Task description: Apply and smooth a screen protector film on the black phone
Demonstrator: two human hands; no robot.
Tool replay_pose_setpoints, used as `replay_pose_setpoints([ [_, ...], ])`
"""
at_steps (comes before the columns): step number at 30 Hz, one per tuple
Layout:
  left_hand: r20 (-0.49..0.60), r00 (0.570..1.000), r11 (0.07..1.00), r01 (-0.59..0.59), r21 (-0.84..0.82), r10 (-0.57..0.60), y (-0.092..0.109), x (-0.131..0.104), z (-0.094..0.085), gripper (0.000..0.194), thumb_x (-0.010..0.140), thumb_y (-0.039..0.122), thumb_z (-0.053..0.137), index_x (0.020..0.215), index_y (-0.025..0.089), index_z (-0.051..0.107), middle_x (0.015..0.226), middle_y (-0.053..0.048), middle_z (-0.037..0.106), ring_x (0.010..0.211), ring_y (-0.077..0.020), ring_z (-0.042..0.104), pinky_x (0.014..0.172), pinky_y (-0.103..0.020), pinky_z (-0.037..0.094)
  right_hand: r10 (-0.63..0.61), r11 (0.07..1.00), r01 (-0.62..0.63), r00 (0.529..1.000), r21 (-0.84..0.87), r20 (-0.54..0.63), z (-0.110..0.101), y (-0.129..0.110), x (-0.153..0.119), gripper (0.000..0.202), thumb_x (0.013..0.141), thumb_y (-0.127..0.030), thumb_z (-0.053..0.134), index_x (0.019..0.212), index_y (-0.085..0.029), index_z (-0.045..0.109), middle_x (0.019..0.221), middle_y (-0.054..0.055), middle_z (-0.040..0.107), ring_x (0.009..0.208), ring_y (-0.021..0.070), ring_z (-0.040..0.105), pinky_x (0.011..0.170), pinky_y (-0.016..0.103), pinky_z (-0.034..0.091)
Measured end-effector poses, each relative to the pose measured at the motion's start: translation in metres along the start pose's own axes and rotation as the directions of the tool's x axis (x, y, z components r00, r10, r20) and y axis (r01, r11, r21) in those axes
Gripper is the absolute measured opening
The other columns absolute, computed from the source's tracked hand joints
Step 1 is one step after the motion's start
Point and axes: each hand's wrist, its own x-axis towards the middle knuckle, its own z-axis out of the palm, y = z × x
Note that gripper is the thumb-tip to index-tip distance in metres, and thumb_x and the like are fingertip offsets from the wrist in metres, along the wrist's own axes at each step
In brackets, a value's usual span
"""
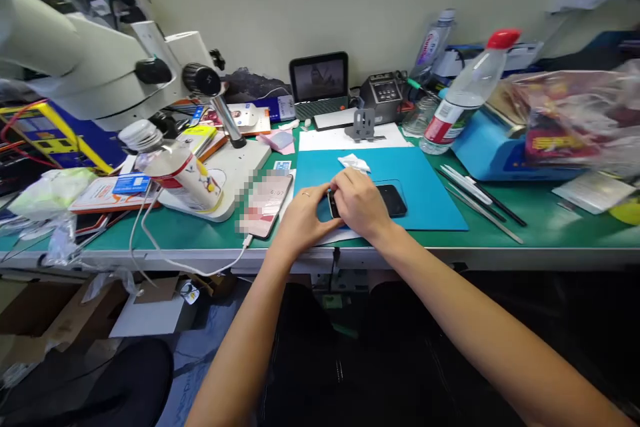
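A black smartphone (393, 201) lies flat on the blue mat (425, 213), and a thin clear-edged sheet (400, 183) shows along its far right side. My left hand (306, 217) grips the phone's left end between thumb and fingers. Over the phone's left half, my right hand (357, 200) is closed with its fingers curled down. Whatever those fingers hold or press is hidden beneath the hand. Just beyond my right hand sits a crumpled white tissue (355, 162).
Left of the mat, a second phone (269, 203) is plugged into a white cable (220, 270). A microscope (115, 73) and a drink bottle (187, 177) stand further left. To the right are a red-capped bottle (465, 93), tweezers and thin tools (483, 197), and a blue device (485, 153).
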Motion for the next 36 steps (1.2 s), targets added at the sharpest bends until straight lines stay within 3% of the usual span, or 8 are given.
replay_pose_setpoints([
  [7,0.016,1.0,1.0,0.005,0.029,-0.006,0.004,0.001,0.001,0.06,0.084,0.036,0.08,0.136,0.025,0.052,0.131,-0.009,0.067,0.122,-0.0288,0.063,0.111,-0.05,0.043,-0.004,1.0,0.004,1.0,0.027,0.022,-0.037,0.001,-0.005,0.023,0.098,-0.022,0.046,0.112,-0.016,0.064,0.111,0.014,0.072,0.108,0.03,0.062,0.103,0.048,0.04],
  [12,-0.031,0.999,0.999,-0.027,0.022,0.027,0.006,-0.001,-0.002,0.062,0.085,0.041,0.08,0.137,0.025,0.051,0.148,-0.014,0.054,0.138,-0.03,0.052,0.12,-0.053,0.034,-0.113,0.993,0.101,0.973,0.068,0.204,-0.075,0.027,-0.02,0.053,0.093,-0.045,0.062,0.138,-0.018,0.054,0.138,0.017,0.063,0.13,0.0351,0.054,0.106,0.054,0.043],
  [17,-0.11,0.985,0.991,-0.135,-0.018,0.132,0.006,-0.002,-0.004,0.061,0.087,0.044,0.077,0.138,0.025,0.05,0.147,-0.015,0.055,0.139,-0.0312,0.05,0.122,-0.056,0.029,-0.227,0.971,0.238,0.931,-0.007,0.285,-0.074,0.038,-0.028,0.068,0.09,-0.038,0.068,0.15,-0.015,0.044,0.147,0.019,0.056,0.134,0.0368,0.052,0.11,0.056,0.041],
  [22,-0.139,0.964,0.967,-0.241,-0.082,0.228,0.006,-0.003,-0.007,0.068,0.089,0.049,0.073,0.145,0.026,0.043,0.146,-0.014,0.056,0.137,-0.0296,0.052,0.12,-0.051,0.033,-0.261,0.964,0.264,0.936,0.017,0.235,-0.077,0.034,-0.024,0.074,0.09,-0.032,0.068,0.155,-0.017,0.038,0.141,0.019,0.058,0.13,0.0385,0.053,0.107,0.056,0.044],
  [26,-0.087,0.979,0.971,-0.194,-0.137,0.183,0.001,0.0,-0.005,0.093,0.085,0.058,0.074,0.157,0.027,0.024,0.159,-0.015,0.041,0.143,-0.0316,0.046,0.118,-0.046,0.037,-0.117,0.986,0.104,0.988,0.127,0.098,-0.083,0.057,-0.013,0.088,0.086,-0.037,0.073,0.16,-0.031,0.026,0.136,0.012,0.055,0.125,0.0366,0.057,0.105,0.055,0.048],
  [30,0.01,0.993,0.99,-0.115,-0.082,0.116,0.006,0.0,-0.002,0.08,0.093,0.054,0.067,0.157,0.027,0.026,0.159,-0.015,0.04,0.146,-0.0318,0.04,0.118,-0.048,0.036,0.069,0.955,-0.036,0.992,0.296,-0.104,-0.074,0.102,-0.009,0.089,0.089,-0.043,0.071,0.159,-0.038,0.016,0.138,0.01,0.053,0.119,0.0294,0.061,0.103,0.049,0.051],
  [33,0.051,0.997,0.994,-0.054,-0.096,0.059,0.017,0.011,-0.002,0.073,0.096,0.049,0.062,0.156,0.026,0.027,0.156,-0.015,0.044,0.143,-0.03,0.044,0.115,-0.046,0.039,0.221,0.91,-0.127,0.954,0.394,-0.204,-0.062,0.128,-0.007,0.091,0.086,-0.046,0.074,0.155,-0.032,0.017,0.138,0.016,0.054,0.115,0.0281,0.063,0.098,0.045,0.053],
  [36,0.069,0.996,0.994,0.054,-0.094,-0.048,0.031,0.041,-0.001,0.071,0.097,0.043,0.061,0.155,0.022,0.026,0.146,-0.015,0.053,0.126,-0.0277,0.057,0.102,-0.042,0.049,0.407,0.844,-0.209,0.85,0.493,-0.336,-0.052,0.137,-0.005,0.082,0.084,-0.048,0.076,0.144,-0.029,0.024,0.137,0.019,0.053,0.113,0.0283,0.064,0.093,0.046,0.055],
])
